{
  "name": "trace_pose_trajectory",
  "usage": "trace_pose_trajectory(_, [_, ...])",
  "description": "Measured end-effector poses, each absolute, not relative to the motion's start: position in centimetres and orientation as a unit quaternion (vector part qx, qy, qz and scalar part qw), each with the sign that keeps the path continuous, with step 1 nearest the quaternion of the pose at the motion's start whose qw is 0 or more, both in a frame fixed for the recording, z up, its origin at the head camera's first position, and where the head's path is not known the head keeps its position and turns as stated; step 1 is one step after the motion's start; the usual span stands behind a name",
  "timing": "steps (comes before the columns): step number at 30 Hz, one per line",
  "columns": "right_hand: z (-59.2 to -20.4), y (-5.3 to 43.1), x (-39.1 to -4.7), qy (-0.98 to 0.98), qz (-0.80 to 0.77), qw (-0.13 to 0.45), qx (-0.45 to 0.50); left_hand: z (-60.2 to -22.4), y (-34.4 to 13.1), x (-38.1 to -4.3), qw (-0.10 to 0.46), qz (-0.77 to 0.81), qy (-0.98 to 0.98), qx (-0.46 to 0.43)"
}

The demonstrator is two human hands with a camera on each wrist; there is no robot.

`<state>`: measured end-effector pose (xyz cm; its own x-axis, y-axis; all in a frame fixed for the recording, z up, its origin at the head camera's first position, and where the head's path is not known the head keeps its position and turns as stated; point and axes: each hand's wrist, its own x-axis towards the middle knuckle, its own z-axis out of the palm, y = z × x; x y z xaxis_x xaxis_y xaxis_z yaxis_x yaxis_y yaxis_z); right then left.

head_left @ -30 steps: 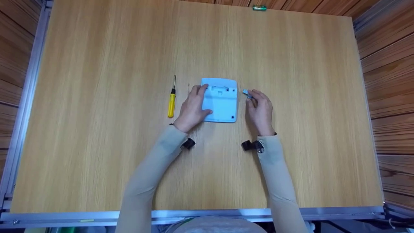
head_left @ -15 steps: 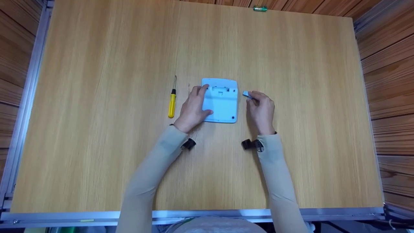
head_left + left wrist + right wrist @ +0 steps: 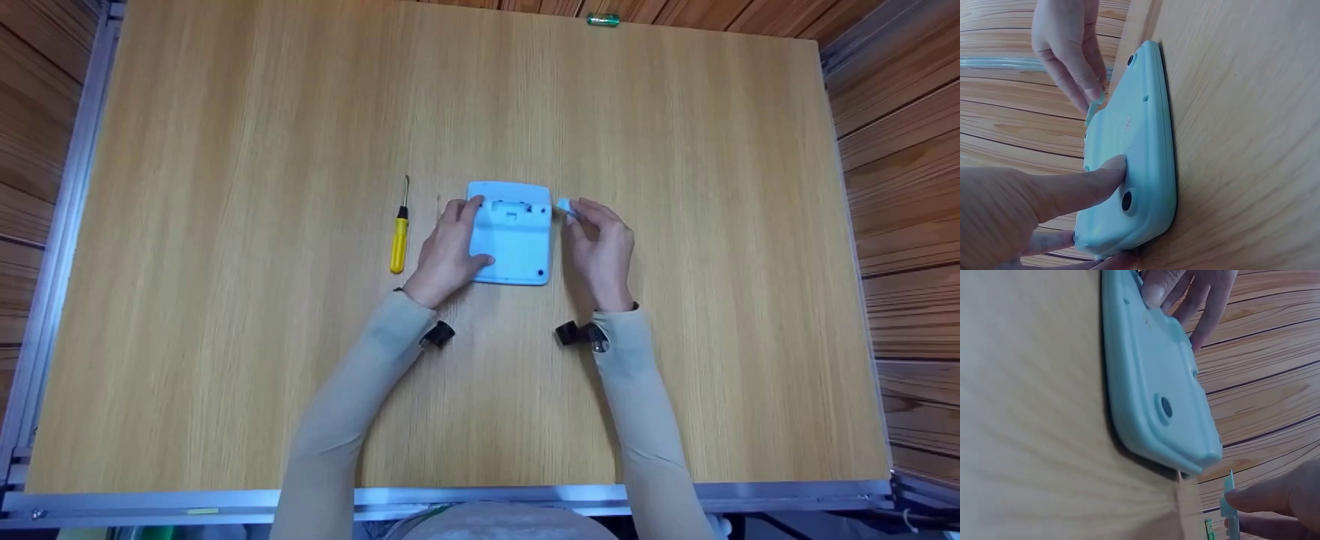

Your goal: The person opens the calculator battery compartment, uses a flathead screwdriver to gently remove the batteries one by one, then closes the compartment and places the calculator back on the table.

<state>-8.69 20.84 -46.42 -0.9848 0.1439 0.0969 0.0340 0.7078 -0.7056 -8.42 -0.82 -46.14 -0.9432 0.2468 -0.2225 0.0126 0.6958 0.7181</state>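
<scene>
A light blue desk calculator lies back side up on the table, its open battery compartment facing up. My left hand grips its left side, the thumb pressing on the back near a black rubber foot and the fingers around the far edge. Just off the calculator's right edge, my right hand pinches a small light blue battery cover between thumb and fingers. In the right wrist view, the cover stands on edge in that pinch, apart from the calculator.
A yellow-handled screwdriver lies left of my left hand, tip pointing away. At the far table edge is a green battery. Metal rails run along the near and left sides of the wooden table.
My right hand has moved slightly away from me and left, and turned the battery cover, bringing it closer to the calculator's upper right edge. The left hand and calculator stay in place.
</scene>
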Motion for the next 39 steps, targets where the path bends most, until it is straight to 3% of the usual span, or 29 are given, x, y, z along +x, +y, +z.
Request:
trace_pose_trajectory(10, [-46.4,19.4,-8.5,-0.918,0.388,0.079,0.021,-46.3,-0.8,-8.4,0.148,0.385,0.908,0.071])
trace_pose_trajectory(39, [-45.4,16.0,-9.0,-0.934,0.349,0.015,0.076,-46.2,-0.9,-8.6,0.153,0.361,0.917,0.074])
